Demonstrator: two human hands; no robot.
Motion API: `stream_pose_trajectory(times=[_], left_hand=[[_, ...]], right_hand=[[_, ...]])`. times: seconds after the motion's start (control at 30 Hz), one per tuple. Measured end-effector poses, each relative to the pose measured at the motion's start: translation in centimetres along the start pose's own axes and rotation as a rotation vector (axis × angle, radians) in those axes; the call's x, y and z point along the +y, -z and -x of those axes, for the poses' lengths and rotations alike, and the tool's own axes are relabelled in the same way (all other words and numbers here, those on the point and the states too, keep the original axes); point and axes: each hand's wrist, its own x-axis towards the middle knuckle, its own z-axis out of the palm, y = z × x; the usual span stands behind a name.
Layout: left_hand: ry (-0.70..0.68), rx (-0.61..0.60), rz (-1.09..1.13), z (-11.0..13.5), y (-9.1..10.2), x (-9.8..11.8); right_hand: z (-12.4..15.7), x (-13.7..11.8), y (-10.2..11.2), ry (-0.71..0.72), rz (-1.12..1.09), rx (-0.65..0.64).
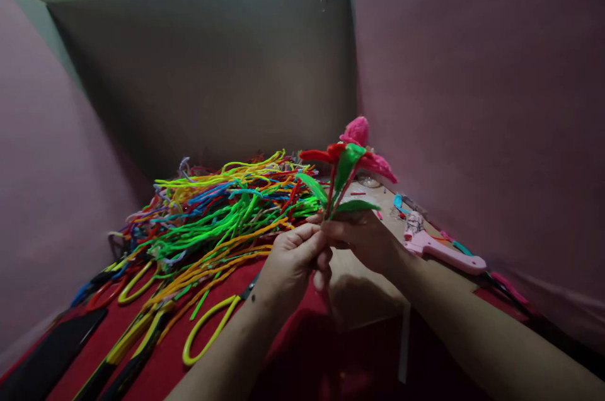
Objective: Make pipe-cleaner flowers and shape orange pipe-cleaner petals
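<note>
Both hands pinch the lower stems of a pipe-cleaner flower [347, 164], held upright in front of me. It has red and pink petals, a pink bud on top and several green leaves. My left hand [299, 256] is closed, thumb and fingers gripping the stem base from the left. From the right, my right hand [359, 238] is closed around the stems just under the lowest leaf. The fingers of both hands meet there, so the stem ends are hidden.
A big heap of coloured pipe cleaners [227, 212] lies at the left. Nearer me are yellow-handled scissors [210, 331], yellow-and-black pliers [137, 344] and a dark flat object [57, 350]. A pink glue gun [444, 253] rests at the right on a board [363, 300]. Pink walls flank both sides.
</note>
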Motion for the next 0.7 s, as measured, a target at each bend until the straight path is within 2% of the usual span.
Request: stream_pose_trajectory(times=[0.1,0.2,0.27,0.33,0.4,0.43,0.57,0.63,0.7], left_hand=[[0.074,-0.131,0.281,0.0,0.2,-0.3],[0.141,-0.309,0.508,0.4,-0.1,-1.0],[0.184,-0.421,0.589,0.8,-0.4,-1.3],[0.202,-0.463,0.591,1.0,-0.5,-1.4],[0.165,-0.411,0.458,1.0,-0.6,-1.0],[0.121,-0.339,0.324,0.9,-0.6,-0.8],[-0.182,0.134,-0.381,0.5,-0.8,-0.1],[-0.225,0.227,-0.502,0.3,-0.8,-0.1],[-0.180,0.222,-0.473,0.2,-0.7,-0.3]], right_hand=[[-0.1,-0.1,0.2,0.023,-0.091,-0.064],[0.0,-0.3,0.4,-0.001,-0.174,-0.228],[0.2,-0.4,0.6,-0.017,-0.197,-0.323],[0.3,-0.4,0.8,-0.012,-0.197,-0.361],[0.2,-0.3,0.8,-0.020,-0.179,-0.307],[0.2,-0.2,0.8,-0.024,-0.163,-0.261],[-0.2,0.4,0.8,0.008,-0.068,-0.054],[-0.4,0.7,0.8,0.014,-0.024,-0.024],[-0.6,1.0,0.8,0.011,-0.003,-0.047]])
